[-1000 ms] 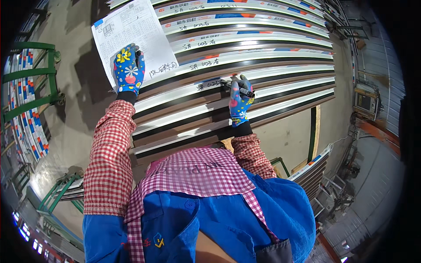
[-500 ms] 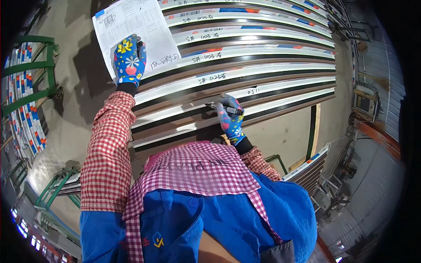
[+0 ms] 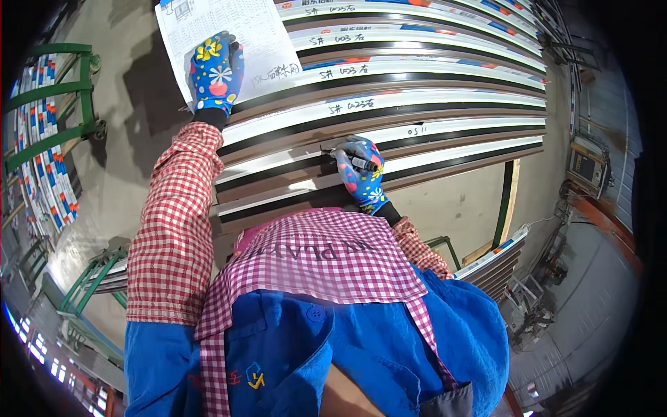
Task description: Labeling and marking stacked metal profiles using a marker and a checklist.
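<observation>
My left hand [image 3: 217, 75], in a blue flowered glove, is closed at a printed sheet of paper [image 3: 267, 45], its fingertips partly hidden. The paper lies over the left ends of several long profiles with white faces and brown edges. My right hand [image 3: 361, 175], in a matching glove, grips a black marker pen [image 3: 364, 164]. The pen's tip points left, at the white face of the second-nearest profile [image 3: 278, 164]; whether it touches cannot be made out. Dark handwriting marks several profiles, this one included, to the right of my hand. The nearest profile [image 3: 431, 162] runs below my right hand.
Green metal racks [image 3: 48, 101] with striped, wrapped profiles stand at the left. Another green frame [image 3: 94, 278] is at the lower left. Stacked brown profiles [image 3: 490, 267] lie at the lower right, near a support post [image 3: 506, 205]. A box-shaped machine [image 3: 585, 165] stands far right.
The view has shifted, so the profiles and paper appear higher and slightly further right. My right hand with the marker pen has moved a little left along the profile. My left hand stays at the paper.
</observation>
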The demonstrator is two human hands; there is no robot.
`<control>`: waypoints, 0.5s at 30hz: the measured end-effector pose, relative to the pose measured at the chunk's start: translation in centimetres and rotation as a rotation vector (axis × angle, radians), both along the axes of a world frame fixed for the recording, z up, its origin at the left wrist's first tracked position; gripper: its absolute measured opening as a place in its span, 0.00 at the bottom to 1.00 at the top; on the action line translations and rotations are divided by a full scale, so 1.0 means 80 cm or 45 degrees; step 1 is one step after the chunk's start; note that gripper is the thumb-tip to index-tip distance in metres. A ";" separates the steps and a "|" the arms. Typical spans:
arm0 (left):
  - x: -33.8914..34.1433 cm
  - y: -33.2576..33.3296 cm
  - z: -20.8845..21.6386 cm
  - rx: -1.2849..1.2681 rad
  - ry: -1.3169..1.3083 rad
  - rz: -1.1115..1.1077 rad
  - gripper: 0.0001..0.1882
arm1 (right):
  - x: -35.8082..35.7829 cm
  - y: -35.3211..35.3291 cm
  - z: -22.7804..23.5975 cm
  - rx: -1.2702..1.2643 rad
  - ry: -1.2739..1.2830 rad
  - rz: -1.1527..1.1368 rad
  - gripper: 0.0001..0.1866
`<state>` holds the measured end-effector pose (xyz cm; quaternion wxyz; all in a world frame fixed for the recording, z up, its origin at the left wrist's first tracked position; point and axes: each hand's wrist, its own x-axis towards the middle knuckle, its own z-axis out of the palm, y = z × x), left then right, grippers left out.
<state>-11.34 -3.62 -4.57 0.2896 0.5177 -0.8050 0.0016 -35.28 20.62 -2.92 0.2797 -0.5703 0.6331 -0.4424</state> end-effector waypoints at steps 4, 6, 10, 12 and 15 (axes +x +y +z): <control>-0.001 -0.001 -0.001 0.019 0.009 0.000 0.12 | -0.004 0.009 -0.021 -0.047 0.094 -0.090 0.10; -0.001 0.000 0.002 0.065 -0.025 0.011 0.13 | 0.001 0.007 -0.018 -0.045 0.018 -0.070 0.10; 0.001 0.000 -0.002 0.015 -0.004 0.010 0.13 | 0.009 -0.002 0.002 -0.011 -0.064 -0.114 0.06; 0.000 -0.001 -0.003 0.002 -0.016 0.011 0.13 | 0.007 -0.002 -0.002 -0.010 -0.077 -0.174 0.05; -0.002 0.000 0.002 0.033 -0.007 0.017 0.13 | 0.005 -0.004 0.008 0.014 -0.002 -0.199 0.04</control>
